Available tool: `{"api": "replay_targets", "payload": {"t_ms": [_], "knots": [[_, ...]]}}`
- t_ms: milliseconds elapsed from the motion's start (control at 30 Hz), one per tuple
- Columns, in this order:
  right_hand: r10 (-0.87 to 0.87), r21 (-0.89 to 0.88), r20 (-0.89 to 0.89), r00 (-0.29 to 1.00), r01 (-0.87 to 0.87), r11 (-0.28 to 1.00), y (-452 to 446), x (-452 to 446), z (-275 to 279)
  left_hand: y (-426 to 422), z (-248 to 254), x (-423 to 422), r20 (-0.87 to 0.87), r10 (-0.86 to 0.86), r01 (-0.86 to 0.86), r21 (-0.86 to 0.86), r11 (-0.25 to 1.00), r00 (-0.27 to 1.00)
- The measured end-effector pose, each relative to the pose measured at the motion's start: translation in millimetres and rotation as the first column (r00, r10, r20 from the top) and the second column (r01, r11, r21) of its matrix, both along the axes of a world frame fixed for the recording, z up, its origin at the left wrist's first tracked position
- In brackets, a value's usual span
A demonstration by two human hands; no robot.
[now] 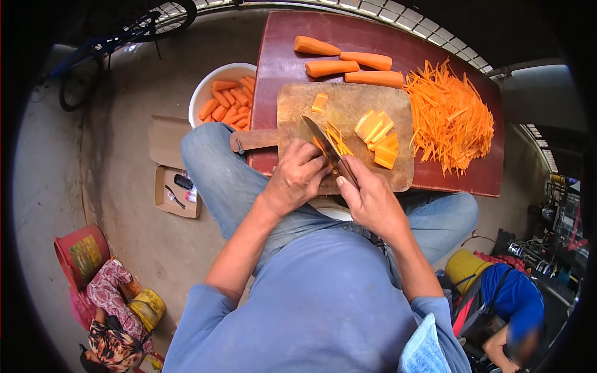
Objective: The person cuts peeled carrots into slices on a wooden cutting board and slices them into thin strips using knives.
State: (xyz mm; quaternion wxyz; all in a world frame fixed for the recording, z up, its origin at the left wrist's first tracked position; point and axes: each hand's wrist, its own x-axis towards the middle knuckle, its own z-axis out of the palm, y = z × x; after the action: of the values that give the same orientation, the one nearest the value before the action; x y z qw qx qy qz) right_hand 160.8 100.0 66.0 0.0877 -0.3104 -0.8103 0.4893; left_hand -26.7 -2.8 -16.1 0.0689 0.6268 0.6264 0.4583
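Note:
My right hand (375, 198) is closed around the handle of a kitchen knife (319, 134), whose blade slants up and left over the wooden cutting board (295, 102). Curled fingers of my left hand (297, 171) press a carrot piece against the board beside the blade; the fingers mostly hide it. Thin carrot strips (339, 142) lie just right of the blade. Stacked carrot slices (375, 127) rest on the board's right half, and a small carrot chunk (319, 102) sits near its top edge.
Shredded carrot (451, 118) is heaped on the red table (273, 56), with several peeled carrots (374, 78) behind the board. A white bucket (200, 93) of carrots stands left. An open cardboard box (163, 196) lies on the floor. Other people sit at lower left and lower right.

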Motion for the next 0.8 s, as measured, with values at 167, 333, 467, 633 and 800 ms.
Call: {"api": "replay_targets", "payload": {"t_ms": [167,333,467,633,800], "knots": [[0.007,-0.071,0.081,0.997,-0.002,0.997,-10,21,21,-2,3,4,0.039,0.027,-0.025,-0.043,0.999,0.999],[0.024,0.016,0.032,0.999,-0.024,1.000,-12,12,0,-4,-7,0,-0.006,-0.003,0.003,-0.053,0.999,1.000],[0.036,0.000,0.052,0.998,-0.036,0.999,-4,3,10,-3,-5,-1,0.005,-0.016,0.016,-0.034,0.999,1.000],[-0.004,0.024,0.052,0.999,0.003,1.000,-17,20,14,-4,-5,0,-0.005,0.010,-0.010,-0.053,0.999,1.000],[0.025,0.021,0.026,0.999,-0.025,0.999,-7,3,4,-5,-9,-3,-0.026,-0.012,0.011,-0.056,0.998,1.000]]}}
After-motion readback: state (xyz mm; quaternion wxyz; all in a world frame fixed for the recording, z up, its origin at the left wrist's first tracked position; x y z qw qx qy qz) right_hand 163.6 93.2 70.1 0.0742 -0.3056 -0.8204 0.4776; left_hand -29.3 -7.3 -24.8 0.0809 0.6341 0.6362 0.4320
